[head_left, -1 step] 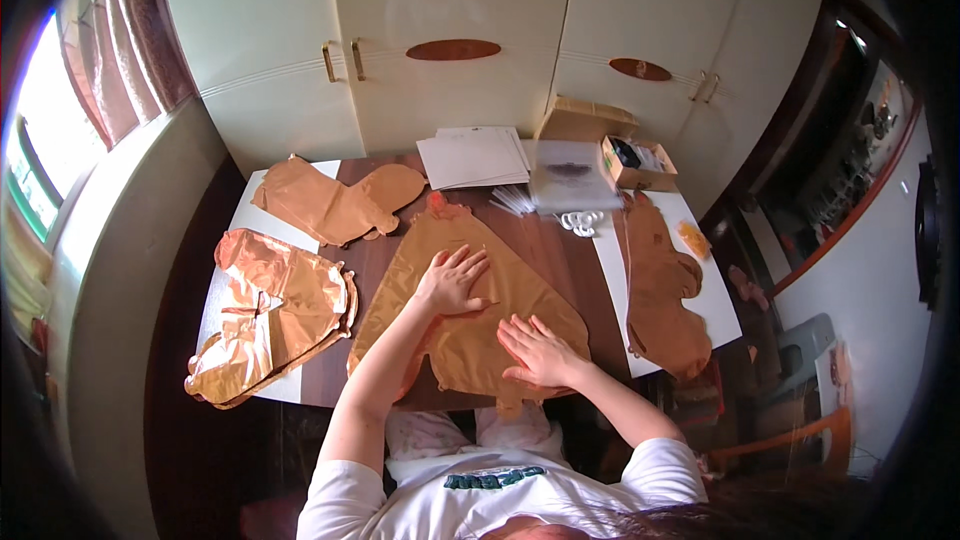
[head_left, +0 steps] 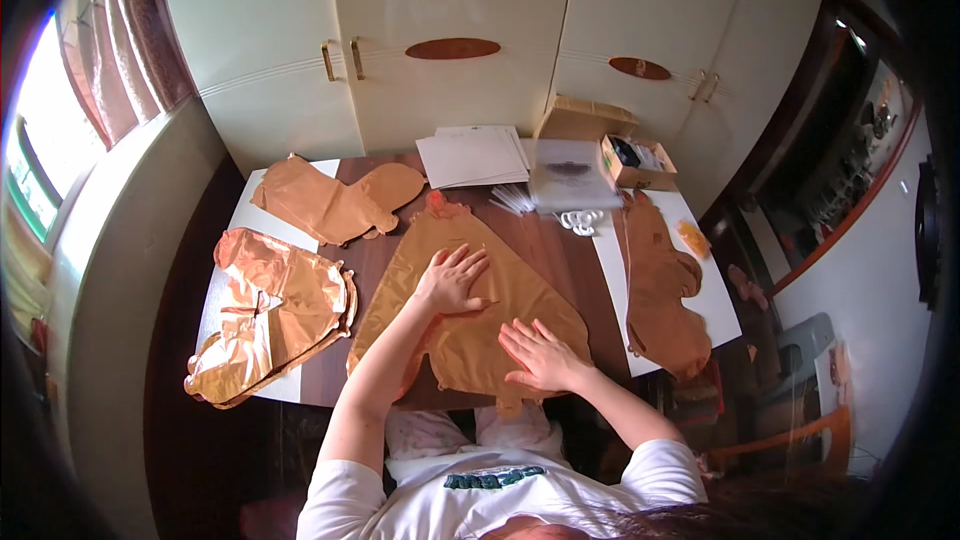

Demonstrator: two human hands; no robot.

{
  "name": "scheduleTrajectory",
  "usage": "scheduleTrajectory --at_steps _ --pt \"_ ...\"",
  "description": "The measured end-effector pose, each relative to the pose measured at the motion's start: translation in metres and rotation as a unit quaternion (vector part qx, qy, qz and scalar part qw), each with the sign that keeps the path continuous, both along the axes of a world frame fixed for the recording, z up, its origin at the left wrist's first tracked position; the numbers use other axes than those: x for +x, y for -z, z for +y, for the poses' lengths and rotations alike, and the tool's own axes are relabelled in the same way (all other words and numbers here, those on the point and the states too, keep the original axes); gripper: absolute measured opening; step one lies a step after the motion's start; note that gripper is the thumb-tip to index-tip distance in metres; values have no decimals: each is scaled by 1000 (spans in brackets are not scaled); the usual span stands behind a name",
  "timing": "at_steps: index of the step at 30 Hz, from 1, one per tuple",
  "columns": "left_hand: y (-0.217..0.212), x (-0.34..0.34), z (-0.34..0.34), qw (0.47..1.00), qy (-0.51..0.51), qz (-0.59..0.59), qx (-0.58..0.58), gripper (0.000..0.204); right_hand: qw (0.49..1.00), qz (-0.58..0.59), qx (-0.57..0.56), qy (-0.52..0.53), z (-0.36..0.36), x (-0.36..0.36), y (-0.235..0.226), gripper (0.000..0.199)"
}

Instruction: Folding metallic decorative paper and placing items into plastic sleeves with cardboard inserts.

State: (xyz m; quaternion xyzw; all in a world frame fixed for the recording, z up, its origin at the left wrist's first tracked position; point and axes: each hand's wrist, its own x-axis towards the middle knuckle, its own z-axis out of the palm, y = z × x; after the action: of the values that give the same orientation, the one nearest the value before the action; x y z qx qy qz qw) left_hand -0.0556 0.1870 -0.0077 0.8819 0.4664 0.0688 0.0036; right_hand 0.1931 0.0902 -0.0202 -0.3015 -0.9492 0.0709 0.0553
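A large, roughly triangular piece of gold-copper foil [head_left: 520, 285], which looks like a deflated foil balloon, lies flat in front of me and hangs a little over the near table edge. Pressed on its middle is my left hand [head_left: 453, 283], open with the fingers spread. My right hand [head_left: 543, 355] rests open on its lower right part, palm down. Neither hand grips anything. On the left lies a shiny stack of similar foil pieces [head_left: 285, 305], with a duller foil piece [head_left: 325, 202] beyond it. Another flat foil piece [head_left: 660, 290] lies at the right.
Toward the back of the brown and white table [head_left: 570, 250] are white cards [head_left: 470, 158], a clear plastic bag [head_left: 570, 175], white ribbon rolls [head_left: 580, 223], thin white strips [head_left: 513, 200] and an open cardboard box [head_left: 640, 163]. An orange packet [head_left: 692, 238] sits at right. Cabinets [head_left: 450, 0] stand behind.
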Motion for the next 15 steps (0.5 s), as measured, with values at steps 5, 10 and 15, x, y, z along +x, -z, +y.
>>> scheduleTrajectory --at_steps 5,10,15 --pt "0 -1 -1 1000 -3 6 1 88 1000 -5 3 13 -46 26 -9 74" --pt "-2 1 -2 1000 0 3 -5 88 967 214 -91 105 -62 53 -27 29" --pt "-3 1 -1 1000 -8 11 -14 89 930 161 101 316 -50 61 -21 50"
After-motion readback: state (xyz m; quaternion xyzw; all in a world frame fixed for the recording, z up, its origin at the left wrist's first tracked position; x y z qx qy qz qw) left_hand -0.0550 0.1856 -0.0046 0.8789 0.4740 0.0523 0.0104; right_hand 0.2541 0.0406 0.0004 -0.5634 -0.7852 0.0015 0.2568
